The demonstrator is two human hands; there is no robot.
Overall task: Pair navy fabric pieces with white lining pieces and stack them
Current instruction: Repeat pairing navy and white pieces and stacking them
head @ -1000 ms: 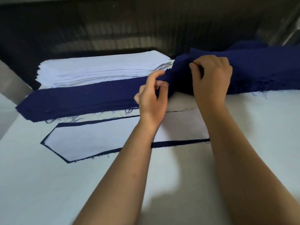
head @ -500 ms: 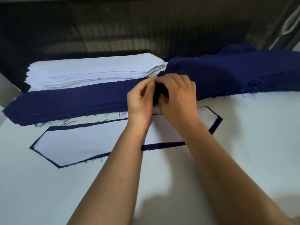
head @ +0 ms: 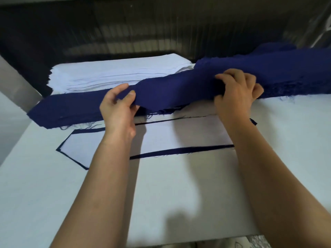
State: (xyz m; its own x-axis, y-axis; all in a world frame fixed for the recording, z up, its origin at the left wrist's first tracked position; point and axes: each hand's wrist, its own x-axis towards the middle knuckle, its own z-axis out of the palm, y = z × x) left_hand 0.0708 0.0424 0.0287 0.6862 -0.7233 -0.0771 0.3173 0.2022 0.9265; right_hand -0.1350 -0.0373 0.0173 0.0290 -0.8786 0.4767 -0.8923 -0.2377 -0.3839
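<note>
Navy piece (head: pixel 170 92) pinched by left fingers (head: pixel 116 93), right fingers (head: pixel 234 76).

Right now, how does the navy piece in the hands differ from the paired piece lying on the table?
The navy piece is raised and sagging, pinched by the left hand and gripped by the right hand; the paired piece lies flat on the table. The navy piece shows bare navy; the paired piece shows white on top with only a navy border. Both are long, frayed-edged strips.

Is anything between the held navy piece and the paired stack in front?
Nothing visible. The left hand and right hand grip the navy piece, and the paired stack lies just in front, crossed only by the forearms.
</note>
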